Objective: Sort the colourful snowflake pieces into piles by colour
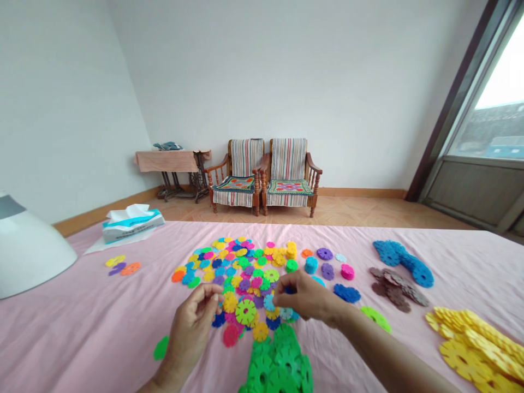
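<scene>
At the lower centre of the frame, both hands work over a mixed pile of coloured snowflake discs point(237, 273) spread on a pink tablecloth point(102, 316). The left hand point(192, 322) has its fingers drawn in narrowly at the near left edge of the pile; whether it pinches a disc cannot be told. The right hand point(305, 297) has thumb and fingertips closed on a small dark blue disc point(289, 290) at the pile's right edge, just above a light blue disc point(269, 302). A large green disc point(245, 312) lies between the two hands. At the bottom edge sits a heap of green discs point(278, 363). Sorted groups lie to the right: blue discs point(405, 261), brown discs point(395, 289) just beside them, and yellow discs point(478, 344) at the lower right. The only container shown is a tissue pack point(131, 222) in the upper left of the cloth, with white tissue standing out of its top. A white rounded object point(28, 251) juts in at the left edge. Two wooden armchairs point(264, 177) stand against the far wall.
</scene>
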Motion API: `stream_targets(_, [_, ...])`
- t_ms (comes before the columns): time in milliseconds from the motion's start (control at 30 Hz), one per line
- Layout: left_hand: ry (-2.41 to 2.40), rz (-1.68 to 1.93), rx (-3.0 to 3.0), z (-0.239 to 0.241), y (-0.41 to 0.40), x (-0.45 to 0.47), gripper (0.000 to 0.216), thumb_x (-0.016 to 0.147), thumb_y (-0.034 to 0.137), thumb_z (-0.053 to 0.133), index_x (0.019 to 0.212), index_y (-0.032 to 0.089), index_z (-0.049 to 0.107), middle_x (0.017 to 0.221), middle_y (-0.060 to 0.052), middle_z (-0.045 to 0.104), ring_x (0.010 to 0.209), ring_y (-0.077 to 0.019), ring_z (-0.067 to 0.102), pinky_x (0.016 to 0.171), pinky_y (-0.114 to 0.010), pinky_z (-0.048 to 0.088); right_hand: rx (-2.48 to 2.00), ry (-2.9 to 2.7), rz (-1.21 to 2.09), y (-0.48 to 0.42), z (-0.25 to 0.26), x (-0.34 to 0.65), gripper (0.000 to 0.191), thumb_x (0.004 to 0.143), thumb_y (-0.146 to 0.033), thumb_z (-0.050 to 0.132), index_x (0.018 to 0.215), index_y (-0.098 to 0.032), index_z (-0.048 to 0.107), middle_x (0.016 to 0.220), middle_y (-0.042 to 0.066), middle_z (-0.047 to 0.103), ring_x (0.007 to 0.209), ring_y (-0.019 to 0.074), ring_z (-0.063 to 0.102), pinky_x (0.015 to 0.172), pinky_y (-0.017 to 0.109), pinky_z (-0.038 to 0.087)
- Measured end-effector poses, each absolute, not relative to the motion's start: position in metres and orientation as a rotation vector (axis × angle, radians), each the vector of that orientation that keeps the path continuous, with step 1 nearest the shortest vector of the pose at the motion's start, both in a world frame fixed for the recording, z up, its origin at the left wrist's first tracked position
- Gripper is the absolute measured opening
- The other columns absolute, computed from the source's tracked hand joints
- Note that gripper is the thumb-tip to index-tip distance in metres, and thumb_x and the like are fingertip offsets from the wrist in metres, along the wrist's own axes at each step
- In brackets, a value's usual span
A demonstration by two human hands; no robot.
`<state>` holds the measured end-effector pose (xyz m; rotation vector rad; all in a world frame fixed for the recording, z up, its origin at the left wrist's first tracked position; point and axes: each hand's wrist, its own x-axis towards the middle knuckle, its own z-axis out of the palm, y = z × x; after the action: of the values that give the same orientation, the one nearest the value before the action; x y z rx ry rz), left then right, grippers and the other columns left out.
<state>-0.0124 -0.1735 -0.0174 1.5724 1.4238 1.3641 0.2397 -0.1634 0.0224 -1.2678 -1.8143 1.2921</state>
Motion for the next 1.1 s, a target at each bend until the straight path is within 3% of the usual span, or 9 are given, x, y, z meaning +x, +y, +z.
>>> stream_targets(133, [1.424,1.354,1.574,-0.017,-0.174,-0.012,0.028,0.077,0.044,0.058,0.085,0.017,0.062,0.073,-0.002,0.065,0.062,-0.0168,0.061,0.054,-0.025,0.047,-1.282,-2.075,1.122,-0.165,0.022,0.231,0.01,0.059,-0.007,0.063,0.055,-0.016,0.067,0.049,-0.005,0.053,0.05,0.0089,0.046,0.048,0.021,0.03])
stream_targets(333, [1.421,1.351,1.546,-0.014,-0.174,-0.011,0.028,0.075,0.044,0.06,0.083,0.017,0.063,0.07,-0.001,0.065,0.061,-0.0166,0.061,0.054,-0.025,0.048,-1.402,-2.147,0.824,-0.162,0.025,0.231,0.022,0.068,-0.006,0.055,0.071,-0.016,0.075,0.066,0.001,0.066,0.06,0.0111,0.053,0.055,0.022,0.034])
stream_targets(467, [1.418,1.353,1.531,-0.012,-0.175,-0.01,0.027,0.074,0.043,0.06,0.082,0.017,0.064,0.068,-0.001,0.065,0.058,-0.0159,0.06,0.054,-0.025,0.048,-1.46,-2.234,0.779,-0.165,0.023,0.231,0.011,0.062,-0.012,0.068,0.07,-0.018,0.073,0.066,0.0,0.066,0.059,0.0125,0.054,0.052,0.021,0.033])
stream_targets(633, [1.418,1.358,1.539,-0.013,-0.175,-0.01,0.028,0.074,0.044,0.061,0.083,0.018,0.064,0.07,-0.001,0.066,0.059,-0.0164,0.061,0.054,-0.025,0.048,-1.502,-2.319,0.708,-0.166,0.016,0.224,0.023,0.057,-0.025,0.08,0.077,-0.02,0.07,0.078,0.003,0.067,0.071,0.0177,0.058,0.056,0.024,0.033])
stream_targets(800, [1.414,1.362,1.582,-0.014,-0.174,-0.011,0.025,0.076,0.042,0.06,0.083,0.018,0.064,0.068,0.0,0.064,0.058,-0.0157,0.06,0.055,-0.025,0.049,-1.497,-2.344,0.71,-0.163,0.019,0.214,0.023,0.055,-0.019,0.078,0.073,-0.02,0.064,0.076,0.001,0.062,0.071,0.0174,0.056,0.053,0.024,0.03])
stream_targets(967, [1.412,1.346,1.597,-0.014,-0.174,-0.012,0.025,0.076,0.042,0.061,0.083,0.018,0.064,0.067,0.001,0.063,0.057,-0.0155,0.06,0.054,-0.025,0.048,-1.384,-2.307,0.836,-0.166,0.03,0.222,0.017,0.06,-0.011,0.073,0.064,-0.019,0.059,0.066,-0.005,0.057,0.065,0.0113,0.053,0.052,0.02,0.032])
stream_targets(1100, [1.406,1.344,1.582,-0.013,-0.174,-0.011,0.025,0.076,0.042,0.06,0.082,0.018,0.064,0.066,0.001,0.063,0.057,-0.0152,0.059,0.053,-0.024,0.048,-1.373,-2.174,0.817,-0.168,0.047,0.264,0.014,0.07,-0.014,0.065,0.082,-0.021,0.065,0.078,-0.003,0.062,0.071,0.0113,0.054,0.06,0.02,0.038])
